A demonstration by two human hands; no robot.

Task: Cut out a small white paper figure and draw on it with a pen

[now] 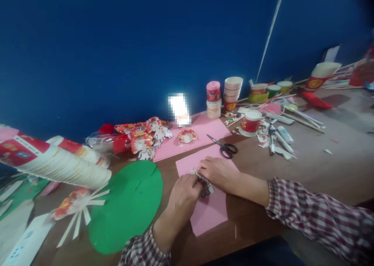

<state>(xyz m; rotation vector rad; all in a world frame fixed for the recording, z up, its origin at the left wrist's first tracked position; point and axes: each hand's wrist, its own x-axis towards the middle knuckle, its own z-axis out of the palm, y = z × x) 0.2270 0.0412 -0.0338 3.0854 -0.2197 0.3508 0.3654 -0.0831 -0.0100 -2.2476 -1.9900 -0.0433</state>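
Note:
A small white paper cutout (207, 188) with dark printed lines is on a pink sheet of paper (208, 215) in front of me. My left hand (182, 194) has its fingers curled on the cutout's left side. From the right, my right hand (217, 172) pinches its upper edge, and the two hands' fingertips almost meet. Fingers cover part of the cutout, so its full shape is hidden. Just beyond my right hand lies a pair of black-handled scissors (226, 148). A decorated paper ring (187, 136) rests on another pink sheet (204, 129) farther back.
Left of my hands lies a green paper disc (125, 207), beside a toppled stack of paper cups (67, 168). Decorated cutouts (143, 137) are piled behind it. Upright cup stacks (233, 92) stand by the blue wall. Pens (272, 139) and paper scraps lie to the right.

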